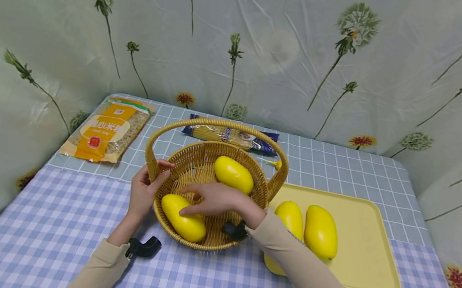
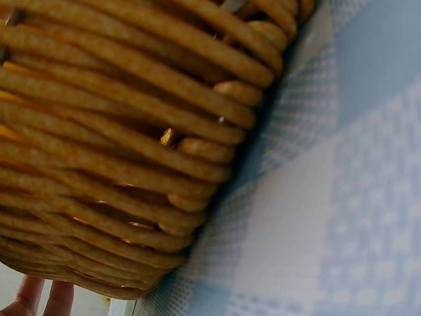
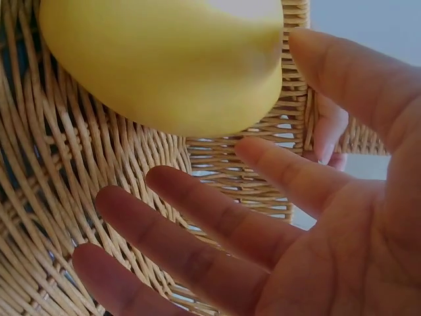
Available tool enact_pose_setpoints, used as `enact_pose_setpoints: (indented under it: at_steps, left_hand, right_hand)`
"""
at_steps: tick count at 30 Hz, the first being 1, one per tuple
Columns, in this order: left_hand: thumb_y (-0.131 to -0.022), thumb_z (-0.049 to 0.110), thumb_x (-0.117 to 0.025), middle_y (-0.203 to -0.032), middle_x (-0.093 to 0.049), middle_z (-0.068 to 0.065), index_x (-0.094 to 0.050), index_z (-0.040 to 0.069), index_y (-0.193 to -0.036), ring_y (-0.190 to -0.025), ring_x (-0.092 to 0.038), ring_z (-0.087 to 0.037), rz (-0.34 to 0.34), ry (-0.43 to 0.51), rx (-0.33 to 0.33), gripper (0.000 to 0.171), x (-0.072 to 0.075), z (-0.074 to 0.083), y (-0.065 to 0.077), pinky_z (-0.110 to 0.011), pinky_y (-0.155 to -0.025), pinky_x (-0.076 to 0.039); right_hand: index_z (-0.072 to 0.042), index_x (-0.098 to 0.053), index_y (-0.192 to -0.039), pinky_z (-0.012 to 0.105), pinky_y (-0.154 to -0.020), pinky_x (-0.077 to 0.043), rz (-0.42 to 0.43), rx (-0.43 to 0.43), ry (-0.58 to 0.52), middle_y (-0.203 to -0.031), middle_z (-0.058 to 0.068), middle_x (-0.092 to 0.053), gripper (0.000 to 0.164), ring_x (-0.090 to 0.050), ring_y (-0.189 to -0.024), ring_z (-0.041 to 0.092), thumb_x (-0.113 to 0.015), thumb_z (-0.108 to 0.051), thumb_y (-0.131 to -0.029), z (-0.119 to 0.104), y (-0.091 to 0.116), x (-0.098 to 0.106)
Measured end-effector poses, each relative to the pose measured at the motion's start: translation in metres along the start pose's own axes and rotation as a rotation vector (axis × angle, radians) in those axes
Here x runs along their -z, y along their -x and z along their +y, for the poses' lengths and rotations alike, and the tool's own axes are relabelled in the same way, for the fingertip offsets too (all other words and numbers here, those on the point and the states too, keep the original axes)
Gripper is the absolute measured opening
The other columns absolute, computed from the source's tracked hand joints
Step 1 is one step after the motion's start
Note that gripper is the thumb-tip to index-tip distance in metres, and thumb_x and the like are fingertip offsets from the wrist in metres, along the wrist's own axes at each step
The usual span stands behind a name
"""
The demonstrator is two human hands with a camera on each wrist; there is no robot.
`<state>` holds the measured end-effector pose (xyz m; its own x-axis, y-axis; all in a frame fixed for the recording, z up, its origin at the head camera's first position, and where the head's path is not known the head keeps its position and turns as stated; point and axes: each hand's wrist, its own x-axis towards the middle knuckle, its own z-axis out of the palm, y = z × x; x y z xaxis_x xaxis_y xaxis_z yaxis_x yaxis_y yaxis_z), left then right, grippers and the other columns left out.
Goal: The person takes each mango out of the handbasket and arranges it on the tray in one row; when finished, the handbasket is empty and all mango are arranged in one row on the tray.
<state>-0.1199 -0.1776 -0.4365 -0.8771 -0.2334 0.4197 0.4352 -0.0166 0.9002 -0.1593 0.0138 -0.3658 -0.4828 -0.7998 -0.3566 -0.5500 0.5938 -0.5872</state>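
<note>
A wicker basket (image 1: 183, 169) with a tall arched handle stands on the table. My left hand (image 1: 144, 196) grips its left rim at the foot of the handle, with two fingers (image 2: 58, 299) showing past the weave in the left wrist view. Inside lie two yellow mangoes, a front mango (image 1: 183, 219) and a back mango (image 1: 233, 174). Reaching in from the right, my right hand (image 1: 220, 198) has its fingers spread over the basket's inside. Its thumb overlaps the front mango's upper side in the head view. The right wrist view shows the same mango (image 3: 164, 66) beyond spread fingers.
To the right, a pale yellow tray (image 1: 366, 246) carries a left mango (image 1: 290, 217) and a right mango (image 1: 322, 233). Behind the basket lies a pasta pack (image 1: 227, 136) beside a small yellow item (image 1: 275, 164). An orange-labelled food bag (image 1: 105, 134) lies back left.
</note>
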Motion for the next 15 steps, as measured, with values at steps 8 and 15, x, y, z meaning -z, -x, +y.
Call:
enact_pose_setpoints:
  at_steps: [8, 15]
  left_hand:
    - [-0.090, -0.010, -0.056, -0.099, -0.064, -0.024, -0.055, -0.020, -0.105, -0.097, -0.059, -0.015, -0.001, -0.011, 0.001, 0.018, -0.0023, 0.0093, 0.0015, -0.023, -0.084, -0.044]
    - [-0.090, -0.011, -0.055, -0.099, -0.064, -0.022, -0.055, -0.019, -0.105, -0.098, -0.059, -0.016, -0.011, -0.001, -0.012, 0.017, -0.0020, 0.0082, 0.0011, -0.023, -0.084, -0.045]
  right_hand:
    - [-0.016, -0.047, -0.140, 0.027, -0.086, -0.044, -0.024, 0.014, -0.072, -0.119, 0.002, -0.061, 0.061, -0.057, -0.097, 0.010, -0.063, -0.045, -0.089, 0.0016, -0.0065, -0.0034]
    - [-0.013, -0.044, -0.143, 0.031, -0.098, -0.037, -0.043, 0.020, -0.098, -0.140, 0.005, -0.047, 0.063, -0.049, -0.118, 0.017, -0.064, -0.041, -0.090, -0.0008, -0.0084, -0.0055]
